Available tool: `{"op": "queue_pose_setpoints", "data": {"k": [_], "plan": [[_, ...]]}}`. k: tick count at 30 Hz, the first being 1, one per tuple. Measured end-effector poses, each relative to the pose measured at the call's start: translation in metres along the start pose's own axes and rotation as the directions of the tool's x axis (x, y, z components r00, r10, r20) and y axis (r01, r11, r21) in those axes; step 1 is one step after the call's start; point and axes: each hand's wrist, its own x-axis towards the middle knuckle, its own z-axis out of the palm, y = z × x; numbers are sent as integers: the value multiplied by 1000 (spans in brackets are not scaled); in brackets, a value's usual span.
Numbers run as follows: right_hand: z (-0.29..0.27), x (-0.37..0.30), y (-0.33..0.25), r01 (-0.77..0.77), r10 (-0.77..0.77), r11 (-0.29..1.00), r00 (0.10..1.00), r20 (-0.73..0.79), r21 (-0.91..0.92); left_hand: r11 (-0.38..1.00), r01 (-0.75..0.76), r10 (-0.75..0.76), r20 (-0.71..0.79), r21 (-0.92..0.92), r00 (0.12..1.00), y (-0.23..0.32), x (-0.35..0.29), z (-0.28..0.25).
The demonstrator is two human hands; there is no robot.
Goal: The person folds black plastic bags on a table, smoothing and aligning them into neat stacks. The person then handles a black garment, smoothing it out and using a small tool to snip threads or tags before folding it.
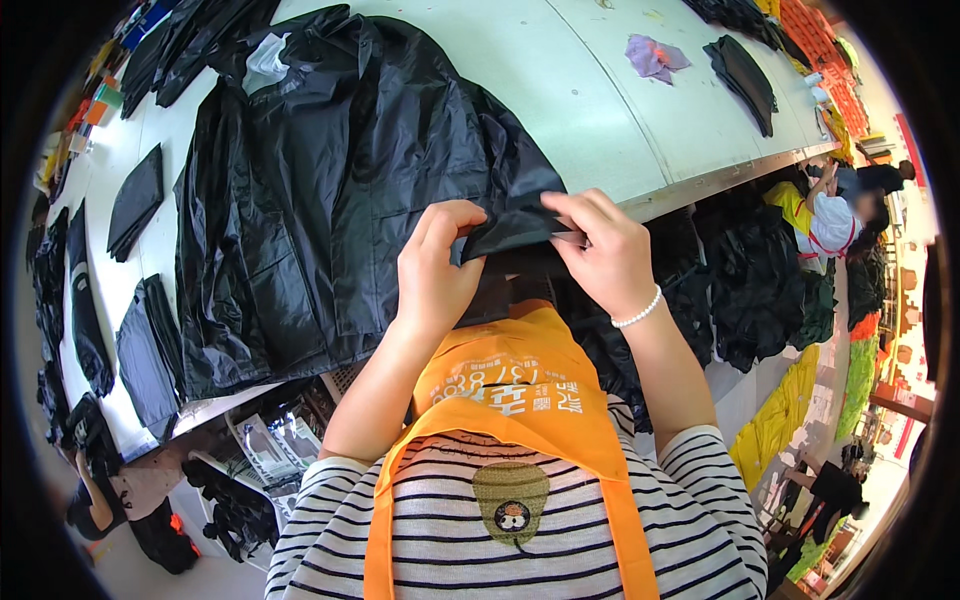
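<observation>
A shiny black jacket lies spread over the light table, its collar toward the far side and a white patch showing at the neck. Its right-hand sleeve reaches toward me. Between my hands the sleeve's end is stretched out. My left hand pinches one side of the cuff with thumb and curled fingers. Opposite it, my right hand, with a pearl bracelet on the wrist, pinches the other side. The inside of the cuff is partly hidden by the cloth and fingers.
The pale table carries folded black garments at left, another black folded piece at far right and a purple cloth. Dark garments hang or heap below the table's right edge. Other people are at right and lower left.
</observation>
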Motion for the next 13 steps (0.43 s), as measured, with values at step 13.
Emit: {"op": "queue_pose_setpoints", "data": {"k": [13], "plan": [[22, -24, 11, -367, 283, 829, 926, 248, 422, 964, -5, 0, -19, -267, 1000, -20, -13, -15]]}}
